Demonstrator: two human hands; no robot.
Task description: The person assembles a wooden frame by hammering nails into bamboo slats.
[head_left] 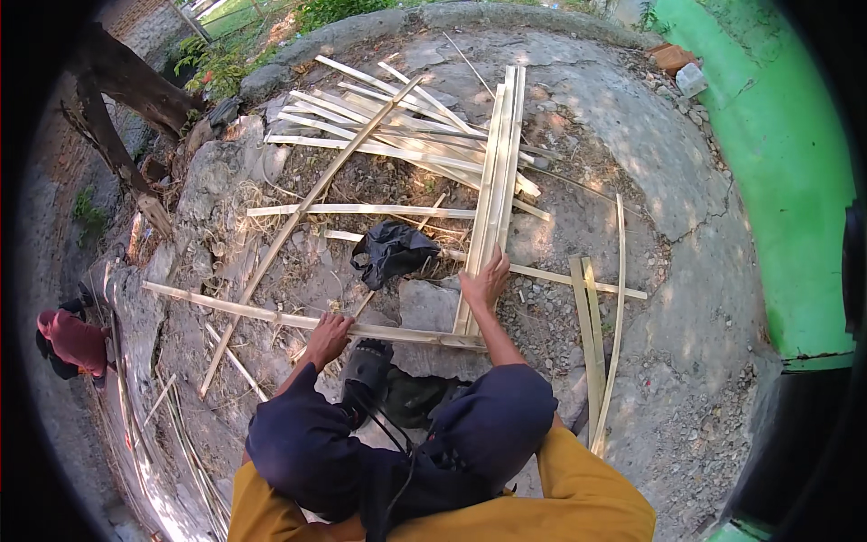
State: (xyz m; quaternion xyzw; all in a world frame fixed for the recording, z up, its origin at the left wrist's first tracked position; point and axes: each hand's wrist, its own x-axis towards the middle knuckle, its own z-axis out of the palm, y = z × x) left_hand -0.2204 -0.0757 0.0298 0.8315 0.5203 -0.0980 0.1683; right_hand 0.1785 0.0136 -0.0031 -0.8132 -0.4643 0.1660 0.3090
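My left hand [329, 341] is closed over a long split bamboo strip [230, 308] that lies crosswise in front of my knees. The right end of that strip meets the near ends of several lengthwise bamboo strips [498, 172], laid side by side and pointing away from me. On the right edge of these lies my right hand [486, 280], its fingers curled round them; its fingertips are partly hard to make out. A crumpled black plastic bag [394, 252] sits between the two hands, a little farther off.
A loose pile of bamboo strips [361, 122] lies at the far side. One long strip [312, 199] slants across the left. More strips [587, 334] lie to my right. A green wall [768, 163] bounds the right; tree trunks [135, 86] and another person [77, 339] are at left.
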